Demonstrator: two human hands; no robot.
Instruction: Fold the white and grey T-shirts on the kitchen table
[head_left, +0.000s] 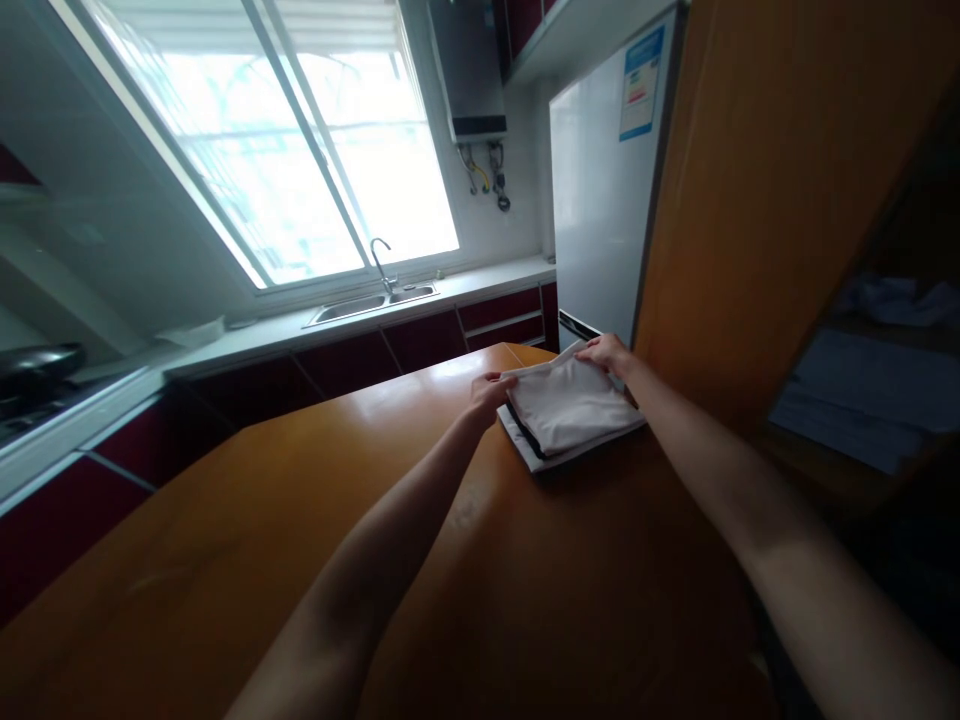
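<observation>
A folded white garment [574, 405] lies on top of a small stack of folded clothes [538, 462] at the far right part of the wooden table. Dark fabric shows between the layers on the left side. My left hand [492, 392] pinches the white garment's far left corner. At its far right edge, my right hand [604, 353] grips the cloth between thumb and fingers. The garment's far edge looks slightly lifted between my hands. What kind of garment it is, I cannot tell.
The brown wooden table [315, 500] fills the foreground. Beyond it runs a white counter [495, 278] with a sink [349, 308] and a tap [382, 265]. A fridge [604, 190] and a wooden cabinet side [720, 220] stand close on the right, beside shelves holding folded cloth [870, 385].
</observation>
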